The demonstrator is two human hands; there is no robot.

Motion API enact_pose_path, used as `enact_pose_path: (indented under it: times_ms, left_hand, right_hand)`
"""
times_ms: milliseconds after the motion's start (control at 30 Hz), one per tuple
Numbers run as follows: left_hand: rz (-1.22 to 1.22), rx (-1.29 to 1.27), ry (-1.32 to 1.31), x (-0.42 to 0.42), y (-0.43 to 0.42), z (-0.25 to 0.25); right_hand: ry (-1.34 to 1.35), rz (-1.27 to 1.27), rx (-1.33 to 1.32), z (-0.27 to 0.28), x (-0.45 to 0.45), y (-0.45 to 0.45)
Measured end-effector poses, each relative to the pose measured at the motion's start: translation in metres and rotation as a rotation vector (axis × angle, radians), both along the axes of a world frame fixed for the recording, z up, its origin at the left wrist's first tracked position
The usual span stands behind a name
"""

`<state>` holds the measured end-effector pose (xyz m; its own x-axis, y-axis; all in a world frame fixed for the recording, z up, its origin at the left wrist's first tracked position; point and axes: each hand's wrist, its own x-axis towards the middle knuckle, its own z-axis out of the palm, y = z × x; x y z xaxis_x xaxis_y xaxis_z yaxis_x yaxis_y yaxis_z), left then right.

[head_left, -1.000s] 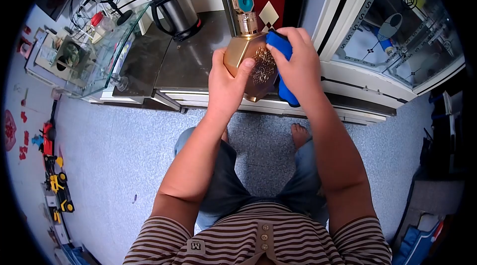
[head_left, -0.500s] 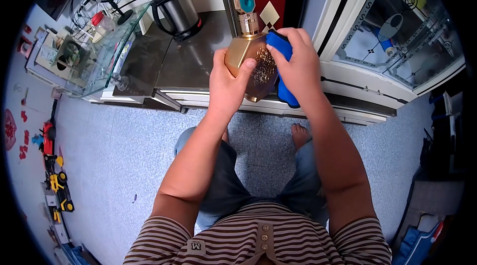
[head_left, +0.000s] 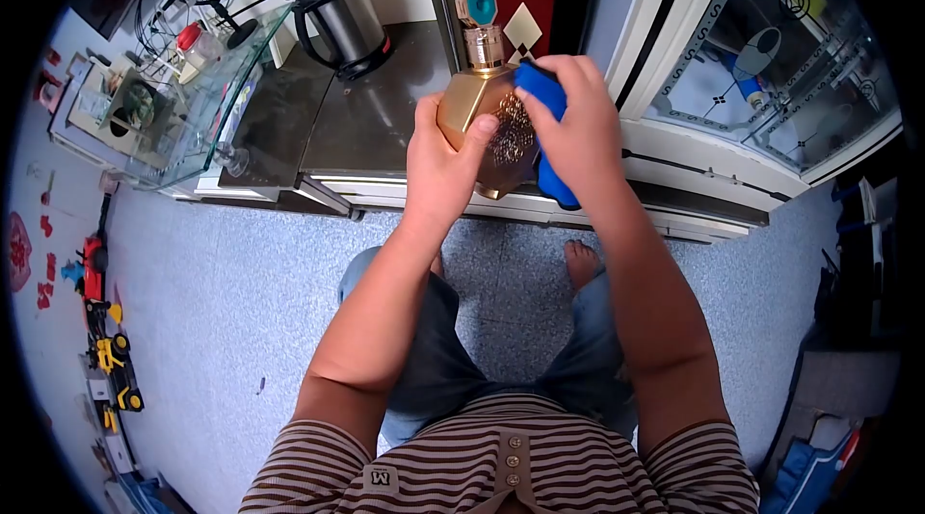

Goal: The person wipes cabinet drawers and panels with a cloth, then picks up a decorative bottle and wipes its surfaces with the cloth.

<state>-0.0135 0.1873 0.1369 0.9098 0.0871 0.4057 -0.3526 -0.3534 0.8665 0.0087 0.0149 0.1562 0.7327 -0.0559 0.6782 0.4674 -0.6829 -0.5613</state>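
Note:
A large gold bottle (head_left: 476, 102) with faceted sides and a speckled front is held up before the dark counter. Its neck is gold, and an octagonal stopper with a teal centre tops it. My left hand (head_left: 442, 162) wraps round the bottle's left side, thumb across the front. In my right hand (head_left: 582, 124) is a folded blue cloth (head_left: 556, 167), pressed against the bottle's right side. The fingers of the right hand curl over the cloth's top edge. The bottle's back and the left fingertips are hidden.
On the dark counter (head_left: 371, 133) stands a steel thermos jug (head_left: 337, 8). A glass shelf (head_left: 217, 119) with small items is at the left. Glass-fronted cabinet doors (head_left: 742, 61) rise at the right. Toy vehicles (head_left: 116, 360) line the left wall.
The bottle and both hands have barely shifted. The cloth stays against the bottle's right side.

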Motion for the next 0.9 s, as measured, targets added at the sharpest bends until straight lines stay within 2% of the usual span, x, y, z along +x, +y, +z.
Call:
enact_pose_path:
  times_ms: [167,333,467,600,800,900]
  left_hand:
    - [0.013,-0.048,0.068,0.003,0.004,0.001]
    - [0.001,-0.032,0.017,0.003,0.004,-0.003]
    - [-0.011,-0.037,-0.003,0.004,0.000,-0.008]
    - [-0.051,-0.143,0.137,0.010,0.003,-0.015]
    - [-0.179,-0.404,0.245,0.009,0.000,-0.018]
    - [-0.228,-0.585,0.302,0.009,0.000,-0.014]
  right_hand:
    - [-0.028,0.212,-0.048,0.001,-0.022,0.017]
    - [0.057,0.016,-0.029,0.001,-0.004,0.005]
    - [0.056,0.019,0.023,0.000,-0.002,0.003]
    - [0.017,0.198,-0.012,0.001,-0.022,0.020]
    - [0.067,0.174,-0.032,0.001,-0.022,0.020]
    - [0.020,0.369,-0.096,0.009,-0.029,0.017]
